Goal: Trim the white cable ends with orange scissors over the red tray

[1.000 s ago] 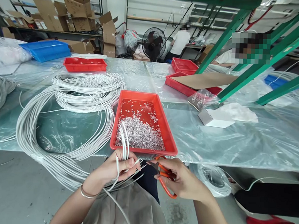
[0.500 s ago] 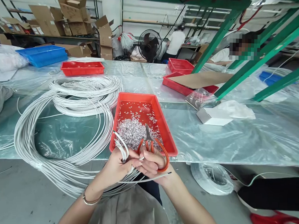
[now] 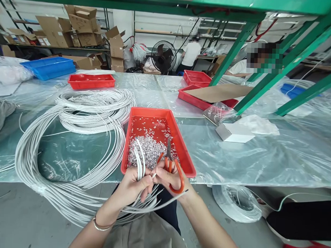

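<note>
Left hand [image 3: 133, 187]: fingers closed on several white cable ends [image 3: 140, 163], which stand up past the knuckles.
Right hand [image 3: 172, 176]: fingers holding orange-handled scissors [image 3: 168, 151], fingertips meeting the left hand's at a short cable tip [image 3: 154, 175].
Blades: pointing away, above the red tray [image 3: 183, 148].
Large coil [image 3: 27, 151]: left of the tray, drooping over the near edge of the table [image 3: 220, 167].
Tray contents: small shiny bits [image 3: 145, 150], heaped toward the near end.
Behind the large coil: more coiled cable [image 3: 97, 101].
Beyond the table: black fan [image 3: 164, 57].
</note>
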`<state>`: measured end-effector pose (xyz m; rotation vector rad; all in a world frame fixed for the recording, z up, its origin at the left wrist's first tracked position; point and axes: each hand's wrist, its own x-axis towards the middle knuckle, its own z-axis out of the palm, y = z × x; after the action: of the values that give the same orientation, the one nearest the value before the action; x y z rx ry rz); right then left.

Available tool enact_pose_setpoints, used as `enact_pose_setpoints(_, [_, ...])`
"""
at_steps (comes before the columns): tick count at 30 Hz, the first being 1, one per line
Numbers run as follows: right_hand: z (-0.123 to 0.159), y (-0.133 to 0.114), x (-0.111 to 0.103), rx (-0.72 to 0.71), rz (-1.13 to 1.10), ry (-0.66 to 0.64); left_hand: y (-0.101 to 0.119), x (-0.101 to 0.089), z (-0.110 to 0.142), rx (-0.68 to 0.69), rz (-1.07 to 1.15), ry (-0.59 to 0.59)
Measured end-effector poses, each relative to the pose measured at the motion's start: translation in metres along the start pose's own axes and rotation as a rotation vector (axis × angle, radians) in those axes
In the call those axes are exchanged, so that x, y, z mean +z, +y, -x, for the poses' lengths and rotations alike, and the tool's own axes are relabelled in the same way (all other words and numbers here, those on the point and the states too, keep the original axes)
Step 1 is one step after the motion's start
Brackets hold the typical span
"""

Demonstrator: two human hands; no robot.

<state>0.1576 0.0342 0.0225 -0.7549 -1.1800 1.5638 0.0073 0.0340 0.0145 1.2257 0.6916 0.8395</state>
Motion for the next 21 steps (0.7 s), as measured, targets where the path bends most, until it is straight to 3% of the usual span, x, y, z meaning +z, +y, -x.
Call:
enact_pose_setpoints(4, [0.001,-0.014,0.0,-0.175,0.324,0.08,0.0,-0.002,0.001,-0.059,0.151,-0.032])
enact_pose_setpoints(9, [-0.008,-0.02,-0.021,-0.258,0.324,0.366,-0.002,0.001,0.006,-0.048,-0.01,0.103])
enact_pose_setpoints(14, [-0.029,-0.026,-0.049,-0.257,0.934,0.434,-0.01,0.005,0.008,-0.033,-0.168,0.148])
enact_pose_setpoints(17, [-0.027,-0.036,-0.05,-0.273,0.954,0.371,-0.013,0.007,0.013,-0.057,-0.128,0.103])
enact_pose_setpoints(19, [-0.017,-0.044,-0.041,-0.276,0.938,0.233,-0.013,0.01,0.016,-0.086,-0.114,0.035])
enact_pose_setpoints(21, [-0.004,-0.053,-0.029,-0.277,0.96,0.015,-0.012,0.013,0.017,-0.106,-0.122,-0.031])
